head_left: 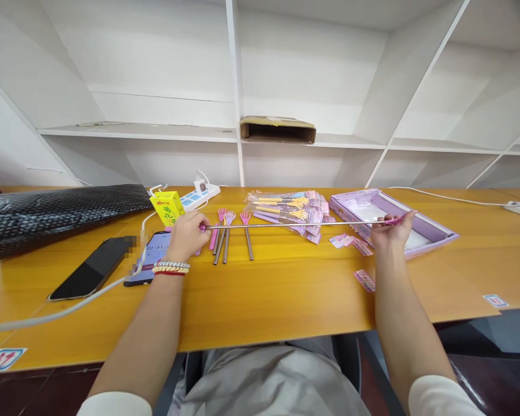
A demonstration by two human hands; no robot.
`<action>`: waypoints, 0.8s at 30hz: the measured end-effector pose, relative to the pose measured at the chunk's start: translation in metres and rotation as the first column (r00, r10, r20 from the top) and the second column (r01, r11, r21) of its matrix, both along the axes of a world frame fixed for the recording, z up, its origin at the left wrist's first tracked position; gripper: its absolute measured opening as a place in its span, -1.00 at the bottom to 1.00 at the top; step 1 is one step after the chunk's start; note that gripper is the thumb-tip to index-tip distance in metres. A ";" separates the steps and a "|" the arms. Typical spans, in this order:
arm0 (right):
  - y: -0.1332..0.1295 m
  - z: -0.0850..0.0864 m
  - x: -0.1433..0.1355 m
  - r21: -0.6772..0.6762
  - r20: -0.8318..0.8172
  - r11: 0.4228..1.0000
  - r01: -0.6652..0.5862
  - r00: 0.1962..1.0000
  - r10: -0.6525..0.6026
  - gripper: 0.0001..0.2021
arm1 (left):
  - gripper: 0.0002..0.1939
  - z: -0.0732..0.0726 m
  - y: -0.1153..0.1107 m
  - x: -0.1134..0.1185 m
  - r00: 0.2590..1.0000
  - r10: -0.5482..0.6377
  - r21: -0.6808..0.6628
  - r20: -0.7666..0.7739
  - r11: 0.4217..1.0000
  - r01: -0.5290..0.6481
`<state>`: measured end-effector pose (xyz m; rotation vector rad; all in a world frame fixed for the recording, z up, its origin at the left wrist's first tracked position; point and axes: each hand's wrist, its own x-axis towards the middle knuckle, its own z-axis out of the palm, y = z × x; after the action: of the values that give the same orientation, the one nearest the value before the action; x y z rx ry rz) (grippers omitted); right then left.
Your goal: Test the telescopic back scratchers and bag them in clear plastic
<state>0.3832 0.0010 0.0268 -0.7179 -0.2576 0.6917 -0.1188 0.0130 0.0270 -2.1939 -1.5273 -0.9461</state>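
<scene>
A thin metal rod (pixel 286 224), stretched out long, runs level above the wooden table between my hands. My left hand (pixel 188 234) is closed on its pink handle end. At the other end, my right hand (pixel 392 231) holds the pink claw head. Several loose back scratchers (pixel 225 242) with pink or purple claws lie beside my left hand, and one (pixel 248 237) lies apart to their right. Behind the rod is a pile of bagged scratchers (pixel 290 209) with cards. Small pink cards (pixel 361 247) lie left of my right hand.
A purple box (pixel 444 231) stands behind my right hand. At the left are a yellow carton (pixel 167 209), a black phone (pixel 91 268), a lit phone (pixel 143 271), a white cable (pixel 82 303), a power strip (pixel 199 197) and a black wrapped bundle (pixel 65 216). A cardboard box (pixel 278 132) sits on the shelf.
</scene>
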 end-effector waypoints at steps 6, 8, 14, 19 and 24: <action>0.002 -0.012 0.008 0.069 0.034 0.989 -0.130 0.991 0.128 -0.75 | -0.93 -0.001 -0.002 0.000 0.983 0.175 0.086 0.052 0.980 -0.179; 0.002 -0.014 0.009 0.087 0.080 0.988 -0.129 0.989 0.122 -0.76 | -0.90 -0.001 -0.003 0.000 0.967 0.244 0.127 0.078 0.959 -0.252; -0.003 -0.012 0.001 0.139 0.099 0.982 -0.126 0.989 0.113 -0.62 | -0.81 -0.006 -0.003 0.002 0.956 0.271 0.158 0.116 0.945 -0.287; -0.005 -0.007 -0.008 0.191 0.086 0.969 -0.159 0.986 0.144 -0.49 | -0.76 -0.008 0.003 -0.003 0.940 0.294 0.149 0.175 0.936 -0.320; -0.006 -0.007 -0.009 0.174 0.090 0.963 -0.206 0.977 0.193 -0.48 | -0.73 -0.007 0.002 -0.008 0.924 0.319 0.141 0.213 0.925 -0.352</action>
<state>0.3745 -0.0047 0.0194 -0.5459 -0.4584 0.8230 -0.1266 0.0147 0.0200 -1.6871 -1.7565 -1.1449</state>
